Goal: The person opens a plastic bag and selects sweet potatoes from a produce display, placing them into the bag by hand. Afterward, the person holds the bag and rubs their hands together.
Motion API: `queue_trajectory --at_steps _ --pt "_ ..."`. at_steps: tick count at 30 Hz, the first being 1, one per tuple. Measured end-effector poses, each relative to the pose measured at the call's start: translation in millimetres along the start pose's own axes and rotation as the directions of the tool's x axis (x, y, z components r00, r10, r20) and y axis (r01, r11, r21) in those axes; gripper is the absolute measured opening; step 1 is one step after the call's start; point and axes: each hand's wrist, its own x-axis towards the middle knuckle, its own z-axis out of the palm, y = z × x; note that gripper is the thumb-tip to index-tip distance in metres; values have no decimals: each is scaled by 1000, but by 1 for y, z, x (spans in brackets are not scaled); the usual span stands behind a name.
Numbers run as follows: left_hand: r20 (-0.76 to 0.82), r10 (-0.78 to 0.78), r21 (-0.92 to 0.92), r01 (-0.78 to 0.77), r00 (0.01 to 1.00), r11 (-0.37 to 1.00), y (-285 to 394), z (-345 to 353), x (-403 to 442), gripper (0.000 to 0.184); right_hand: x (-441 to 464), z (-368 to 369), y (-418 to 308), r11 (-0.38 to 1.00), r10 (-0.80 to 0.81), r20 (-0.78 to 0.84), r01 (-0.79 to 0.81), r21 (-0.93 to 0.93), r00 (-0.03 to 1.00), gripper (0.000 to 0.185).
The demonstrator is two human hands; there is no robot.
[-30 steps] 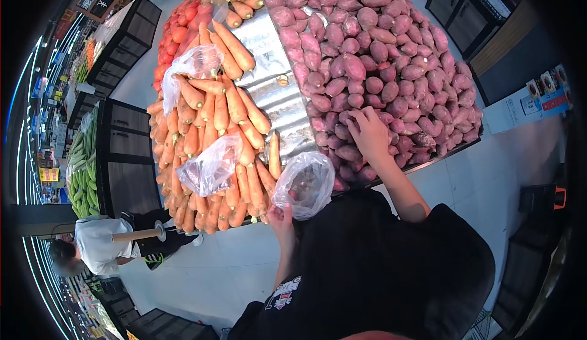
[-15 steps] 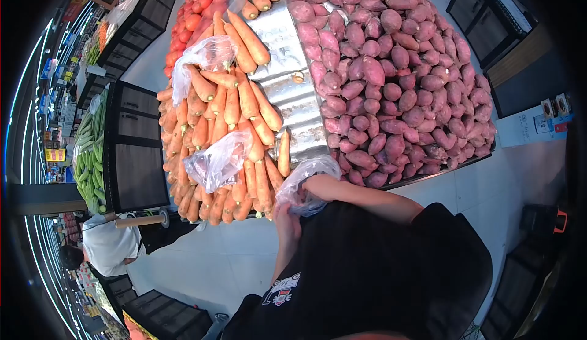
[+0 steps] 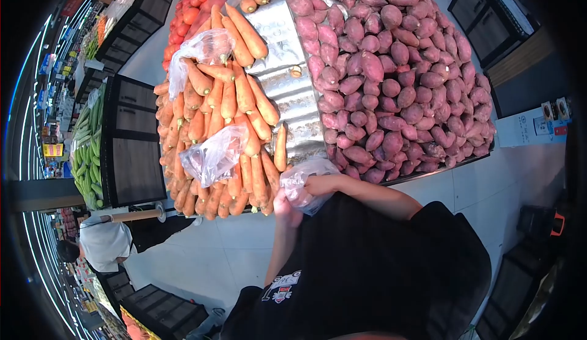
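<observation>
A clear plastic bag point(image 3: 313, 169) is bunched up in front of my chest, at the near edge of the produce stand. My left hand point(image 3: 286, 210) grips its left side with the fingers closed. My right hand point(image 3: 319, 185) is closed on the bag from the right, its fingertips partly hidden by the film. What the bag holds, if anything, I cannot make out. Just beyond it lie a heap of carrots point(image 3: 244, 95) and a single carrot point(image 3: 280, 147) beside the silvery tray strip point(image 3: 299, 111).
Sweet potatoes point(image 3: 391, 83) are piled on the right side. Two other clear bags, a nearer one point(image 3: 217, 153) and a farther one point(image 3: 205, 50), lie on the carrots. Tomatoes point(image 3: 189, 16) sit at the far left. A person in a white shirt point(image 3: 105, 242) stands left, near a cucumber stand point(image 3: 88, 150).
Both hands have shifted slightly. My right hand, largely covered by the bag before, now shows more of its back and knuckles. The bag is more bunched together.
</observation>
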Motion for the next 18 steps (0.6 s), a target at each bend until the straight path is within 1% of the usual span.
queue_trajectory --at_steps 2,3,5,6,8,9,11,13,14,15,17,18 --pt "119 -32 -18 34 992 999 -2 -17 7 39 -35 -12 -28 956 -20 86 -6 293 996 49" --pt "176 -48 -26 53 983 998 -3 -27 11 40 -48 -19 -43 961 2 92 -28 275 996 50" --pt "268 -23 91 -2 963 996 -1 -38 14 40 -68 -33 -69 969 47 97 -69 239 994 52" --pt "315 -14 146 -33 949 989 0 -42 17 41 -75 -38 -77 971 -15 113 -13 240 993 50" --pt "278 -17 73 -4 960 997 -2 -52 20 47 -83 -40 -86 963 -139 141 100 251 980 46" --pt "260 -19 36 10 965 999 -2 -51 21 51 -82 -40 -83 970 -118 155 81 229 981 47" --pt "252 -2 75 -18 968 997 -2 -50 18 51 -80 -40 -77 981 -76 182 41 188 980 50" --pt "244 14 130 -47 970 990 -2 -45 12 50 -81 -42 -84 998 -40 149 32 59 988 50" --pt "250 22 170 -66 968 983 2 -43 13 50 -81 -44 -87 1000 -27 127 28 -11 992 50" --pt "255 30 209 -85 966 974 4 -41 12 50 -79 -41 -82 999 -39 58 39 -8 998 50" --pt "219 87 208 -134 972 969 7 -40 9 48 -73 -33 -71 998 -65 -83 64 -6 994 50" --pt "202 116 208 -159 972 965 9 -40 9 47 -75 -32 -72 993 13 -110 0 118 994 48"
